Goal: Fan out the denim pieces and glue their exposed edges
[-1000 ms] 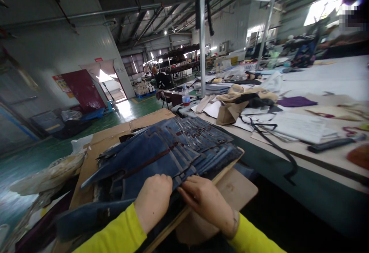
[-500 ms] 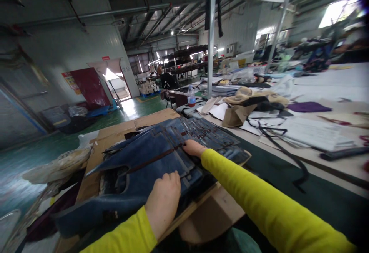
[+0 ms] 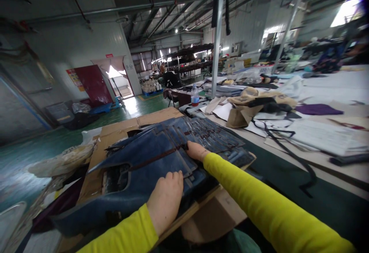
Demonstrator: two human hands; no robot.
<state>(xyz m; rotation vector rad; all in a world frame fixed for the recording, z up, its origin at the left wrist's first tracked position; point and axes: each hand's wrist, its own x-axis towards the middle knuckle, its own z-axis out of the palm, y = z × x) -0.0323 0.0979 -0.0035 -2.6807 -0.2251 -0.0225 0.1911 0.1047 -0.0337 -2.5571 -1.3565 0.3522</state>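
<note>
A blue leather-like piece (image 3: 161, 149) with a curved cutout and a dark brown strip (image 3: 157, 157) across it lies spread in front of me. My left hand (image 3: 167, 195) is closed at its near edge, fingers curled over the material; the fingertips are partly hidden. Farther right, my right hand (image 3: 197, 151) is closed at the strip's right end, pinching the blue piece there. Beyond that hand, several overlapping blue pieces with seams and dark fittings (image 3: 213, 134) lie in a pile.
Flattened cardboard (image 3: 115, 134) lies under the blue pieces on a board. To the right, a long table (image 3: 331, 184) bears papers, cloth scraps, a black strap (image 3: 302, 164) and a purple cloth (image 3: 319, 109). A plastic bottle (image 3: 195, 95) stands behind, near a metal post (image 3: 217, 42).
The whole view has shifted slightly, so things appear a little farther right. Both hands keep nearly the same places on the blue piece.
</note>
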